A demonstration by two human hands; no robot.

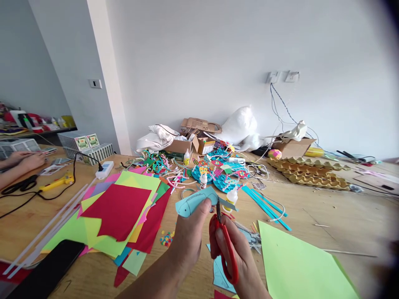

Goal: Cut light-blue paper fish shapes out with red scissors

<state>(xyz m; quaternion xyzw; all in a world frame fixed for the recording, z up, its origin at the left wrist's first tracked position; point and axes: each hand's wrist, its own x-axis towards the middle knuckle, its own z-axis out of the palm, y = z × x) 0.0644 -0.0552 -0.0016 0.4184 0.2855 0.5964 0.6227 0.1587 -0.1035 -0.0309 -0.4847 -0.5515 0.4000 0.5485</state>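
Nearest, along the lower edge of my head view, a flat black phone [50, 270] lies to the left and a large lime-green paper sheet [302, 265] to the right, both on the pale wooden table [343, 211]. Between them I see my two bare hands above the tabletop. The right hand [237, 245] is wrapped round red-handled scissors [230, 251], fingers curled on the grips; the dark blades point away from me, and I cannot tell how far they are parted. The left hand [188, 234] pinches a light-blue paper piece [197, 202] with a fish drawn on it, thumb pressed on top. That piece lies mostly ahead of the left hand, its long axis running crosswise, left end lower. Everything turns on its right end: the blades stand there, roughly across its length, a narrow paper strip [229, 204] jutting beyond, so the right hand is nearer that end. Farther off come a small white glue bottle [231, 195], a brown cardboard box [181, 146], and a bulging white plastic bag [240, 124] before the pale wall [199, 62].
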